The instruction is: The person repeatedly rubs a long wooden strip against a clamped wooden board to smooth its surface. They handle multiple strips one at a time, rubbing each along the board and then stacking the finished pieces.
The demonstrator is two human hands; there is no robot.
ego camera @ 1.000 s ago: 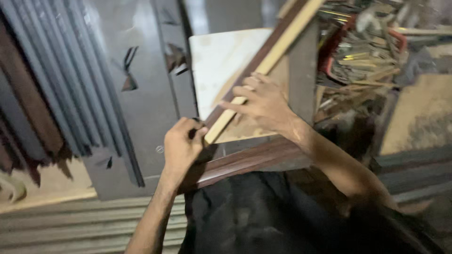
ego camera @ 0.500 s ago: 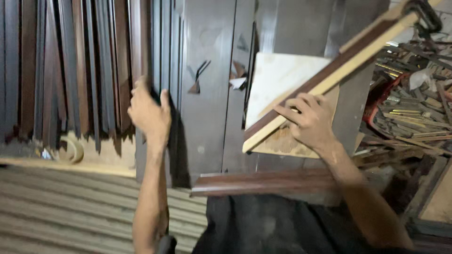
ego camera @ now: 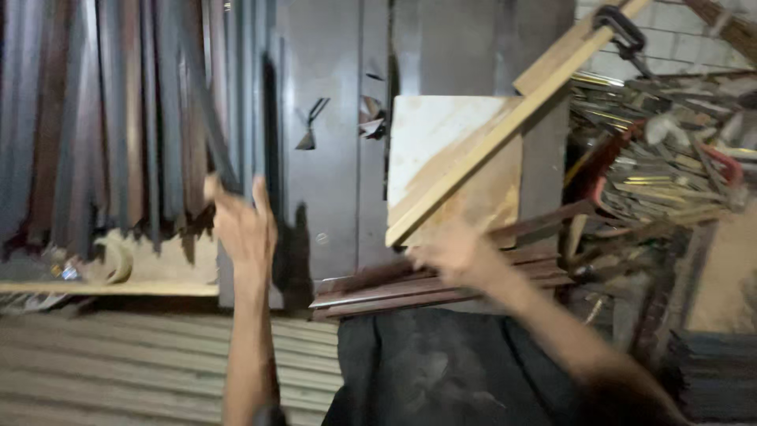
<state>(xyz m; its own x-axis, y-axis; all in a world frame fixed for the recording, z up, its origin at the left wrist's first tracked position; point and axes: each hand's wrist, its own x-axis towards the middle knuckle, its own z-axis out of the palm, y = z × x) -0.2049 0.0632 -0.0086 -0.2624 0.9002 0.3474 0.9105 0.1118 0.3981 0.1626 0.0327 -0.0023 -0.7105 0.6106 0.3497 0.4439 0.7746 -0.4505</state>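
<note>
The left hand closes its grip on a dark upright strip in the leaning stack; long, thin, probably whippy, best held low. The blurred right hand is at the pale batten; its grip I cannot tell.

A dim workshop corner. Dark metal panels stand upright at the back, with a rack of long dark strips leaning on the left. Corrugated sheeting lies low down — possibly a floor cover. A block wall shows top right, above a cluttered scrap heap.
</note>
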